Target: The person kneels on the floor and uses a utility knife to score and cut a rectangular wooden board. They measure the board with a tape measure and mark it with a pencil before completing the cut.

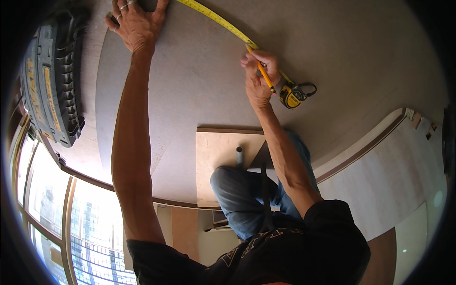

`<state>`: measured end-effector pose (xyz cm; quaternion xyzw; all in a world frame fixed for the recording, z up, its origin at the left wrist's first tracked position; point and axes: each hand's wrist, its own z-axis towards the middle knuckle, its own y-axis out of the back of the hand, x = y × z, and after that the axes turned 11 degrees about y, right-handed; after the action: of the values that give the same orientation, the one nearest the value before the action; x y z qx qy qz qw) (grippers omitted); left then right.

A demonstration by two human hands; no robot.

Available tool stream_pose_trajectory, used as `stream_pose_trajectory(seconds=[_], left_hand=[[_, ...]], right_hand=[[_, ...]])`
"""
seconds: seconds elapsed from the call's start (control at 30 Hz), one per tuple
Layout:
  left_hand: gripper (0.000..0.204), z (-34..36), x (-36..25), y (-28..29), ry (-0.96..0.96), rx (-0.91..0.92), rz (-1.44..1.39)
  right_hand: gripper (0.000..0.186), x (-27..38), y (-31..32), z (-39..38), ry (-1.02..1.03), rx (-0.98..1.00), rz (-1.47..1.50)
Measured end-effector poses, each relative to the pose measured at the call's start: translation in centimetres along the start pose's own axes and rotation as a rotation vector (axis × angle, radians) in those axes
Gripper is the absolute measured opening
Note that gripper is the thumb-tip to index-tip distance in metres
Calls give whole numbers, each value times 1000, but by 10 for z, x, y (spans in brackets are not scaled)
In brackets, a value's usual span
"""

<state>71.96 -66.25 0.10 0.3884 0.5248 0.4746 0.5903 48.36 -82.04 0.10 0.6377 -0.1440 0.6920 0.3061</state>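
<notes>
My left hand [138, 24] lies with fingers spread on the large grey-brown board [361, 52] at the top, beside the extended yellow tape blade [216, 18]; its thumb is near the blade. My right hand [261, 78] grips a yellow pencil [267, 77], its tip at the blade's lower right stretch. The black and yellow tape measure case [291, 96] rests on the board just right of that hand, with a looped strap at its side.
A black ribbed plastic case [52, 80] lies at the left. A plywood piece [216, 145] with a short metal cylinder [239, 156] is by my bent knee [228, 185]. Bright windows [88, 228] are at lower left, and a pale curved panel [380, 180] is at right.
</notes>
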Motion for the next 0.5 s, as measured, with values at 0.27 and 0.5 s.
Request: stream_pose_trajectory(seconds=[0.27,0.5], left_hand=[[69,-1,1,-1,0,-4,-12],[69,0,2,-1,-11,-14,-5]], right_hand=[[8,-3,0,-2,-10,-4,-4],[8,-4,0,-3,-7,-3,-25]])
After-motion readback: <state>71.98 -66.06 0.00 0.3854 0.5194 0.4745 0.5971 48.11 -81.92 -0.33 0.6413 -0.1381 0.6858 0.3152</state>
